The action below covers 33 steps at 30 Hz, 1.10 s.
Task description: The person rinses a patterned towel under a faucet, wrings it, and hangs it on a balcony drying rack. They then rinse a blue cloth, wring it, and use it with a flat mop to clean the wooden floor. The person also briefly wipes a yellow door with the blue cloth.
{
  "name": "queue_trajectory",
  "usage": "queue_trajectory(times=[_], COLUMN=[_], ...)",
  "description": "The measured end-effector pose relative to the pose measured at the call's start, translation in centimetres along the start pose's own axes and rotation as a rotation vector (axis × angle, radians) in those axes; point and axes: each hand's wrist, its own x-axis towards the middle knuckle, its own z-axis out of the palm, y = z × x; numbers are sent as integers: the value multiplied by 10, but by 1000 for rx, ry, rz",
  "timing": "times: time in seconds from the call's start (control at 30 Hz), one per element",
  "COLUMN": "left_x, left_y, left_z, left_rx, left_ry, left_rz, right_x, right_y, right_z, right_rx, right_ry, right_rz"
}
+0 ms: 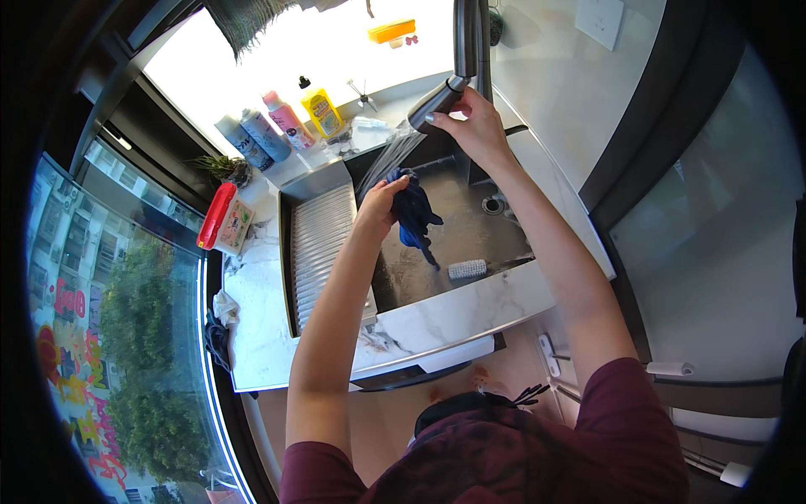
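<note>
My left hand [379,205] grips a bunched dark blue cloth [413,211], whose loose end hangs down over the dark sink basin [453,233]. My right hand [472,123] is on the spray head of the faucet [434,106], with the thumb and fingers around its end. Streams of water [397,154] come out of the spray head and fall down and to the left, behind the cloth and my left hand. A white-bristled scrub brush [467,269] lies on the basin floor near the front wall. The round drain [493,205] shows at the basin's right.
A ribbed washboard [321,239] fills the sink's left side. Several bottles, including a yellow detergent bottle [322,112], line the back ledge. A tub with a red lid [227,220] stands left on the marble counter [252,340]. A crumpled white cloth [225,307] lies near the window.
</note>
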Motion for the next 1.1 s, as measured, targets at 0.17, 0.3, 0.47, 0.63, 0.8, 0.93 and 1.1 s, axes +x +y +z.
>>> queue_trajectory(times=[0.17,0.3,0.47,0.63,0.8,0.93,1.1], left_x=[-20,-35,-38,-44,-49,-45,-40], left_y=[12,22,42,53,56,57,57], left_z=[8,34,86,117,120,120,118], left_rx=[88,309,631,870,879,904,860], left_ry=[-29,-35,105,198,173,145,132], left_rz=[48,248,545,574,565,567,533], right_x=[0,1,-1,13,34,41,44], right_y=[11,13,4,12,43,61,60], right_z=[-6,-15,-27,-56,-56,-44,-43], right_rx=[576,294,-109,299,724,921,834], right_ry=[-57,-33,5,-284,-413,-374,-389], right_rz=[-74,-72,-91,114,139,201,105])
